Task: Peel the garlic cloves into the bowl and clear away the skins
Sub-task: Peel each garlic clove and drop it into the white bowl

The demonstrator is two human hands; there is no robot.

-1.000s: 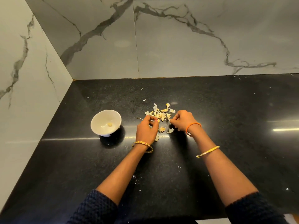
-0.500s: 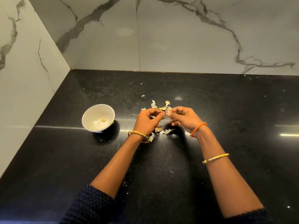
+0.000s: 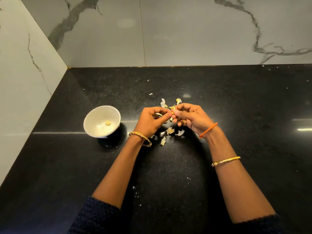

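Observation:
My left hand (image 3: 150, 121) and my right hand (image 3: 192, 118) meet above the black counter (image 3: 236, 107), fingertips pinching a small garlic clove (image 3: 172, 114) between them; most of the clove is hidden by the fingers. Loose papery garlic skins (image 3: 169, 130) lie on the counter under and behind the hands. To the left stands a white bowl (image 3: 91, 127) with one peeled clove (image 3: 108, 122) inside.
Marble walls close the counter at the back and on the left, forming a corner behind the bowl. Tiny white skin flecks (image 3: 135, 191) dot the counter near my forearms and further back.
Both hands have lifted from the skin pile and come together, fingertips now pinching the clove. The view has shifted slightly.

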